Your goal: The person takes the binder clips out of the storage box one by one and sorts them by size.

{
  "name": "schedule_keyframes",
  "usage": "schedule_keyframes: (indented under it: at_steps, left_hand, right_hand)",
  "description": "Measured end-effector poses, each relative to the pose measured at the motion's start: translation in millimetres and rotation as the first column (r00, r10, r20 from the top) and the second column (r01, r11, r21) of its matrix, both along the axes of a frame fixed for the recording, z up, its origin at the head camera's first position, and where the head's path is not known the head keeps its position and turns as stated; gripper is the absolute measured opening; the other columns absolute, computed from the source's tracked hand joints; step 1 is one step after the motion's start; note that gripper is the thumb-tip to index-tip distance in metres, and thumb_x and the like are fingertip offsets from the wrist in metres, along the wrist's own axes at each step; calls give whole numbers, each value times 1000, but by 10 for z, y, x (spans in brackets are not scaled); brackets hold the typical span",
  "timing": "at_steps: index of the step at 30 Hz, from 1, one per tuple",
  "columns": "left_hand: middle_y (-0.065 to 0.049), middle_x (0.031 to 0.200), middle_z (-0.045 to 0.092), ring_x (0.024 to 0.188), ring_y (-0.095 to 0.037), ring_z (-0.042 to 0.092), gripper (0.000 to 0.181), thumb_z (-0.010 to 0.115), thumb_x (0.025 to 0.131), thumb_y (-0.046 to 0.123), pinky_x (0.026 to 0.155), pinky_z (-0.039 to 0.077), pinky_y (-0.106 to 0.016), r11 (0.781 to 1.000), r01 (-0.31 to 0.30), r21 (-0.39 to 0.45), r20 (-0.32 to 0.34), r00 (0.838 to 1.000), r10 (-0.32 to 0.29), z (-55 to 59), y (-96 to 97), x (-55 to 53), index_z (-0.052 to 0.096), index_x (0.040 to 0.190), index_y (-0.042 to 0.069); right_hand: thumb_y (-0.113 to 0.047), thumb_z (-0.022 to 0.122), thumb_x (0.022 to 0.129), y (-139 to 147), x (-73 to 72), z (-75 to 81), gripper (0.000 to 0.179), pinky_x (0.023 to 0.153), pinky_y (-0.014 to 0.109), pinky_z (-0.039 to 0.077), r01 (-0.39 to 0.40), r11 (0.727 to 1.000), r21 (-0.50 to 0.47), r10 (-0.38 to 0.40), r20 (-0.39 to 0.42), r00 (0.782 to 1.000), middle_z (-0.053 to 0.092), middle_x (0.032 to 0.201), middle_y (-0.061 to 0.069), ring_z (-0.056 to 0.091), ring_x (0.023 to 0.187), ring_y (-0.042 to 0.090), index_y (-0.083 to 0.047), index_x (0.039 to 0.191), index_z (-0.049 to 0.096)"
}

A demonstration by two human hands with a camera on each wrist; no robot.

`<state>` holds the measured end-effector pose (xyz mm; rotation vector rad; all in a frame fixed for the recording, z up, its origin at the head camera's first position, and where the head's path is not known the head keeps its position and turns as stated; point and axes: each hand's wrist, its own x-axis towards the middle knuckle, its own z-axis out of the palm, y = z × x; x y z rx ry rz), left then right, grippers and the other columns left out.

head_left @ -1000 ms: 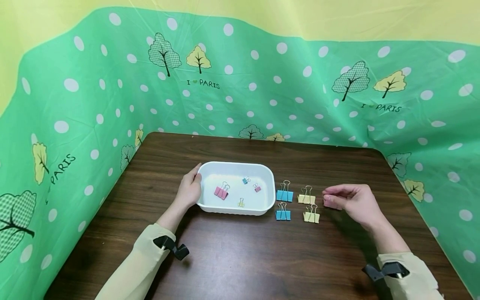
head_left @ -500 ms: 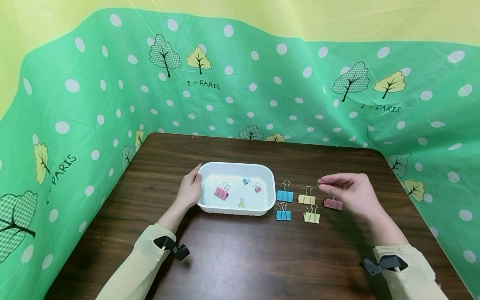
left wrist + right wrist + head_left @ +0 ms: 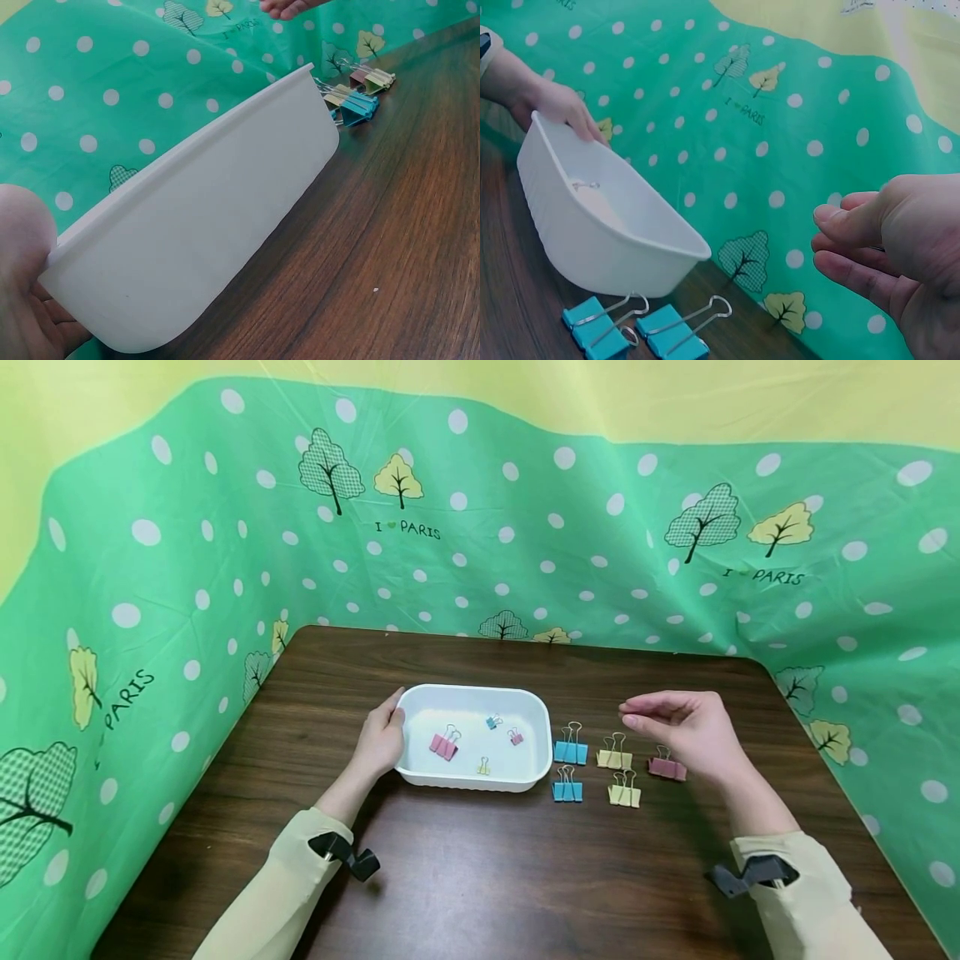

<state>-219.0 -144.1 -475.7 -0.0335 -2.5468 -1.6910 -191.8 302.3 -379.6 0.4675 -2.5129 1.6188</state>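
Observation:
My left hand [image 3: 381, 737] grips the left end of a white plastic tray [image 3: 474, 783], its thumb over the rim. Inside the tray lie a larger pink binder clip [image 3: 444, 745] and small blue [image 3: 493, 722], pink [image 3: 515, 737] and yellow [image 3: 483, 767] ones. Right of the tray stand two blue binder clips [image 3: 571, 752] [image 3: 567, 790], two yellow binder clips [image 3: 614, 758] [image 3: 624, 795] and a dark pink binder clip [image 3: 667, 767]. Above the pink and yellow clips hovers my right hand [image 3: 693, 732], fingers loosely bent, with nothing visible between thumb and fingertips.
A dark wooden table [image 3: 480, 877] carries everything. Green and yellow patterned cloth [image 3: 510, 552] hangs along its back and sides. Each sleeve has a black wrist mount, the left one [image 3: 343, 856] and the right one [image 3: 753, 875].
My right hand has let go of the dark pink binder clip, risen off it and moved left toward the tray. The clip now stands beside the yellow ones. My left hand stays on the tray.

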Motion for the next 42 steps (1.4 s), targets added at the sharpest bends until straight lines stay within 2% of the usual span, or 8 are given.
schedule_keyframes:
  at_steps: [8, 19, 26, 33, 42]
  left_hand:
    - [-19, 160, 47, 148, -34, 42, 51, 38, 111, 10, 123, 30, -50, 1000, 0, -3, 11, 1000, 0, 2, -6, -5, 42, 160, -2]
    - [-20, 161, 46, 149, -34, 40, 51, 37, 112, 12, 123, 31, -51, 1000, 7, 1, 25, 1000, -7, -16, -1, 0, 40, 161, -1]
    - [-19, 160, 47, 148, -34, 41, 51, 38, 112, 12, 122, 31, -51, 1000, 0, -10, 15, 1000, 0, -17, -5, -6, 41, 161, 0]
    - [-19, 160, 46, 148, -34, 41, 51, 37, 112, 12, 122, 31, -51, 1000, -1, -5, 13, 1000, 1, -27, -15, -6, 41, 161, 0]
    - [-20, 160, 47, 148, -34, 41, 51, 38, 112, 12, 123, 31, -49, 1000, -2, 7, 15, 1000, 1, -13, -8, -7, 42, 160, -1]
  right_hand:
    - [8, 83, 87, -192, -63, 45, 22, 77, 28, 62, -20, 998, -67, 20, 1, 1000, 79, 102, 18, 78, 88, 11, 10, 108, 78]
    - [-1, 87, 87, -421, -150, 91, 20, 79, 30, 63, -29, 996, -85, 29, -6, 1000, 79, 104, 17, 78, 92, 21, 1, 107, 82]
    - [0, 86, 87, -625, -193, 76, 20, 81, 30, 62, -23, 993, -117, 24, 3, 1000, 79, 103, 16, 78, 92, 19, 2, 106, 81]
    - [1, 86, 87, -897, -257, 34, 19, 79, 29, 63, -51, 990, -134, 53, 10, 999, 79, 103, 17, 78, 90, 17, 4, 105, 81]
    - [-1, 87, 87, -1303, -303, -43, 17, 79, 28, 62, -47, 994, -103, 52, 47, 998, 80, 99, 13, 78, 91, 25, 1, 103, 83]
